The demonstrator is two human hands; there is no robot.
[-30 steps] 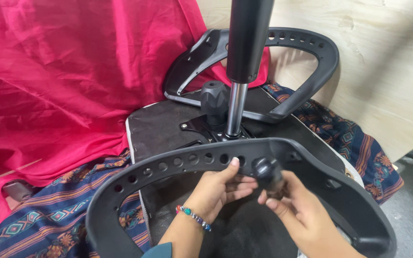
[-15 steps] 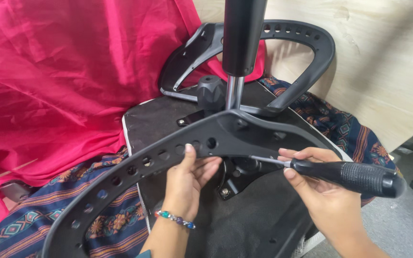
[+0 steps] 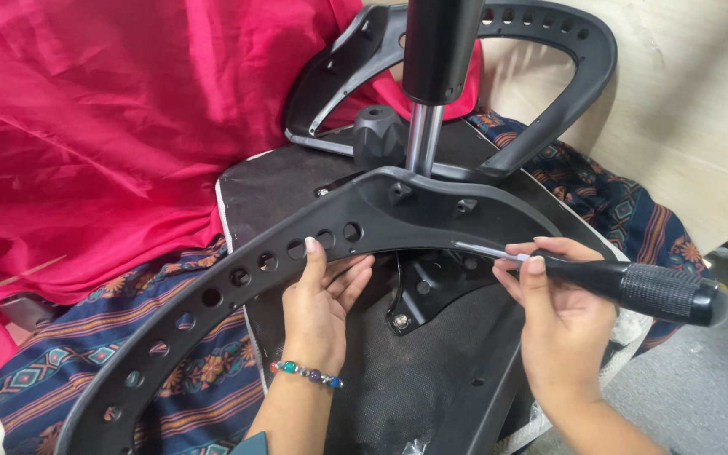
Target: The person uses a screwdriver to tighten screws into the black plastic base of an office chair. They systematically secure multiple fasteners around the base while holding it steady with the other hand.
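We steady the black armrest [image 3: 297,253] at centre frame with our left hand [image 3: 322,303], thumb on top and fingers curled beneath. Our right hand [image 3: 562,324] is closed round the screwdriver [image 3: 625,286] at right. We judge the fastening step underway; next, its tip must seat squarely in the screw under the armrest.

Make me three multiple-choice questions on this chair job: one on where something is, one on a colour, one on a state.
1. Where is the screwdriver?
A. in the right hand
B. on the floor
C. in the left hand

2. What colour is the big draped cloth?
A. green
B. white
C. red

3. How is the left hand placed?
A. gripping the near armrest
B. resting on the floor
C. holding a hammer

Answers: 1 A, the fingers wrap its black handle. 2 C, it is bright crimson. 3 A, the thumb lies over the perforated black bar.
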